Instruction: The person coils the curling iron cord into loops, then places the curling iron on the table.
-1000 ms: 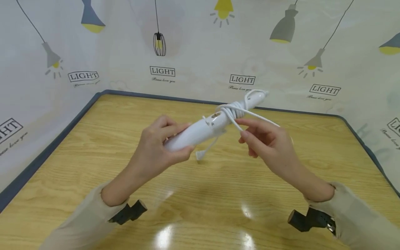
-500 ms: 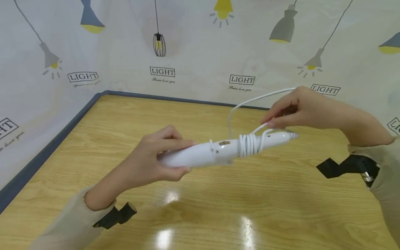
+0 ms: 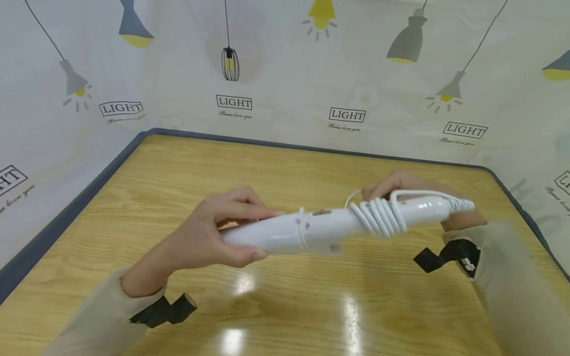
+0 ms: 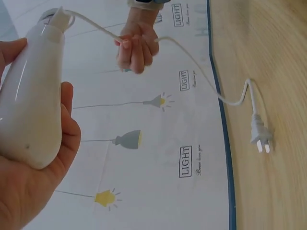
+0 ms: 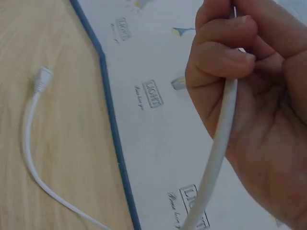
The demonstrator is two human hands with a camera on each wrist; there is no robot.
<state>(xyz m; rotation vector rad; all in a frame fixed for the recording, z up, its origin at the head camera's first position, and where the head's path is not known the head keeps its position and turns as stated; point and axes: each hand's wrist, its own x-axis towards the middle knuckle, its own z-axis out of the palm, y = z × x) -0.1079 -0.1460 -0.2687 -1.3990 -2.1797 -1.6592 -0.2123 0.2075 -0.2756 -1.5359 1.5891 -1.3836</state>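
Note:
A long white corded appliance (image 3: 276, 235) with a smooth, rounded wide end lies across the middle of the head view. My left hand (image 3: 196, 235) grips that wide end, thumb at the front and fingers behind. Several turns of white cord (image 3: 378, 217) are wound round its slimmer part, close to the ribbed cord sleeve (image 3: 460, 203). Behind the slim part, my right hand (image 3: 392, 184) is partly hidden; the right wrist view shows its fingers (image 5: 223, 60) curled round the cord. From there the free length runs to a two-pin plug (image 4: 260, 134), seen over the table in the left wrist view.
A wood-grain table (image 3: 285, 306) with a dark blue edge strip (image 3: 267, 142) lies below both hands. Pale walls (image 3: 285, 64) printed with lamps and lettering stand around it. Black wrist-camera mounts (image 3: 162, 311) sit at the cuffs.
The appliance has swung from slanting upward to nearly level, and shifted right. My right hand has carried the cord up over the slim end, then down behind it; the turns now sit more evenly.

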